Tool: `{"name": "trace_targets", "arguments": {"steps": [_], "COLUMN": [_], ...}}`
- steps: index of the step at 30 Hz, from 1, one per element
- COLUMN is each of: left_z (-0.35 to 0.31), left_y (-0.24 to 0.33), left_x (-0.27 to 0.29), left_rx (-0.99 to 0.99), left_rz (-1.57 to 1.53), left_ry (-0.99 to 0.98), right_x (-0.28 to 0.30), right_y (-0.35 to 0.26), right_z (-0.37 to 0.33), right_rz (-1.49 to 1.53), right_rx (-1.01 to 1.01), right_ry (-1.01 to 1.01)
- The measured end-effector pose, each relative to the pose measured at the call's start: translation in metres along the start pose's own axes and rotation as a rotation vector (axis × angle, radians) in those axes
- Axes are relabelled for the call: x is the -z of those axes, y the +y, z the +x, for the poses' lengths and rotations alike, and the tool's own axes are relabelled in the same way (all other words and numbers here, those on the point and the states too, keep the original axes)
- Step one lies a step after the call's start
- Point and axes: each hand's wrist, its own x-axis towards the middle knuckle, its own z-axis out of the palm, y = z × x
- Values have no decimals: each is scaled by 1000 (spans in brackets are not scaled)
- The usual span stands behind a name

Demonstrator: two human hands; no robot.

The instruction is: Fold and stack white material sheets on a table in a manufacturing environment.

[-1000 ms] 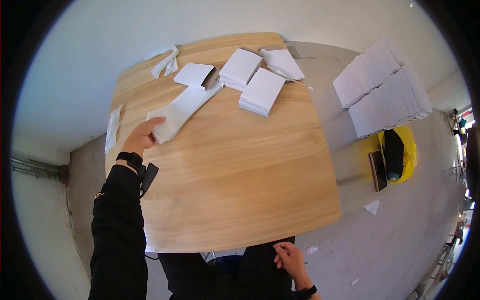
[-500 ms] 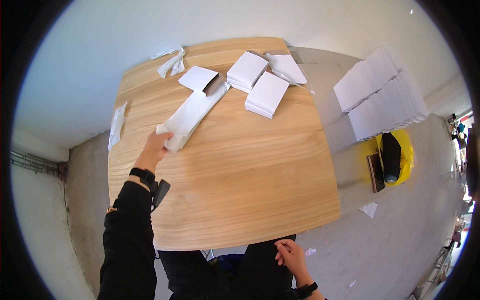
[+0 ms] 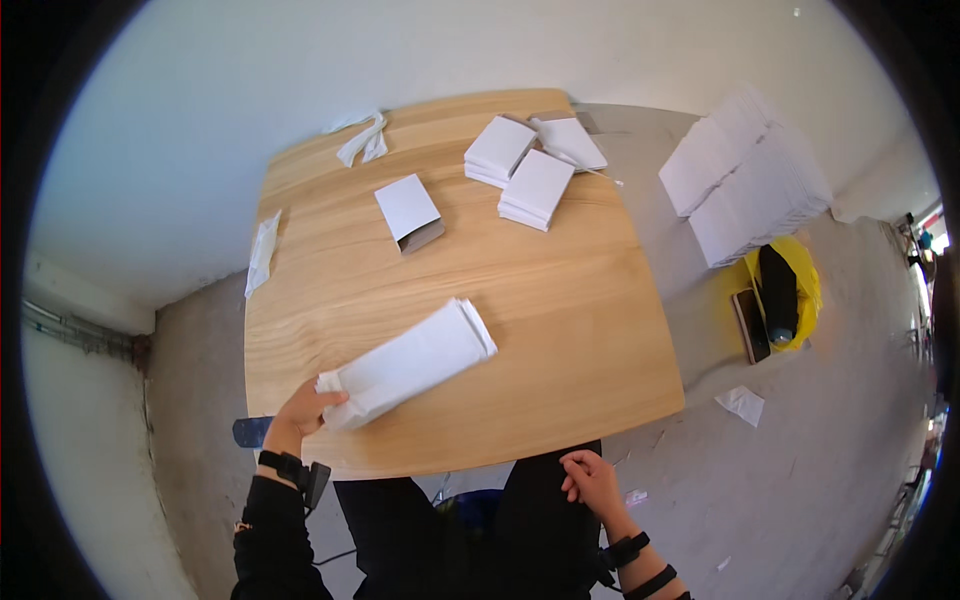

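My left hand grips the near-left end of a long, flat white packet, thumb on top. Crumpled, thin wrapping shows at that end, and several layered edges show at the other. The packet lies slantwise over the near part of the wooden table. Beyond it sits a white box with one end open and a grey inside. Over my right thigh, off the table's front edge, my right hand is loosely curled with fingers a little apart, holding nothing.
Stacked white packs sit at the table's far right. Crumpled wrapping strips lie at the far left, another wrapper at the left edge. Right of the table are tall white stacks, a yellow bag and a phone.
My left hand has drawn the long packet toward me, away from the white box. That box now stands turned, its open end nearer. My right hand stays at my thigh.
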Motion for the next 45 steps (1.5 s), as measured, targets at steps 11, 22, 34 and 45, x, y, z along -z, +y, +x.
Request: {"name": "trace_targets", "arguments": {"steps": [11,22,34,45], "left_z": [-27,-30,-44,-31], "left_y": [-58,-75,-99,-92], "left_x": [-21,-23,-52,-53], "left_rx": [-127,-164,-286,-408], "left_rz": [220,51,-317,-147], "left_ry": [90,16,59,204], "right_x": [-4,2,1,-8], "right_y": [5,22,17,-30], "right_z": [-1,-5,-7,-12], "right_rz": [-88,-16,-28,-276], "right_rx": [15,89,48,-114], "right_ry": [-155,-221,-224,-256]}}
